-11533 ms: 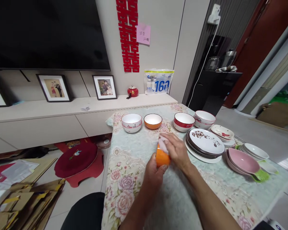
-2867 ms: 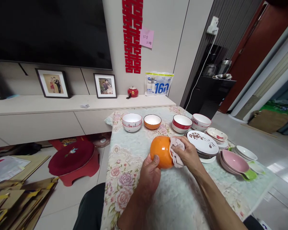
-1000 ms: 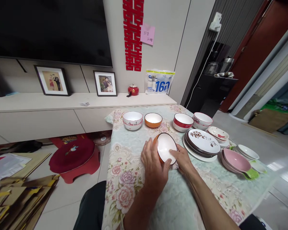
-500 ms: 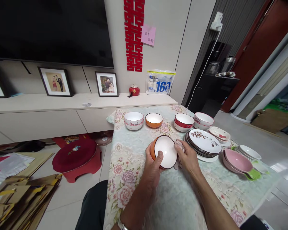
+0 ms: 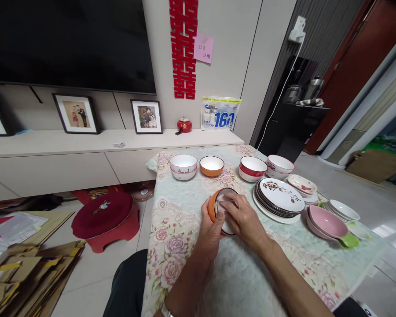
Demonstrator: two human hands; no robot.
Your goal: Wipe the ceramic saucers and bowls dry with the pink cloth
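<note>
My left hand (image 5: 211,224) grips an orange bowl (image 5: 213,206) with a white inside and a dark rim, its thumb over the near edge. The bowl is tilted, its mouth facing right toward my right hand (image 5: 242,218). The right fingers reach inside, pressing a pale cloth (image 5: 221,199) to the inner wall; most of the cloth is hidden by the fingers. Beyond the hands stands another orange bowl (image 5: 211,166), upright, beside a stack of white bowls with pink rims (image 5: 184,168).
To the right are red-banded bowls (image 5: 253,169), a white patterned bowl (image 5: 280,166), a stack of plates (image 5: 280,196) and pink bowls (image 5: 328,222). A floral tablecloth (image 5: 171,264) covers the table. A red stool (image 5: 105,220) stands on the floor at left.
My right hand has moved left from the bowl's right rim into its inside, carrying the cloth. The bowl has turned slightly in my left hand.
</note>
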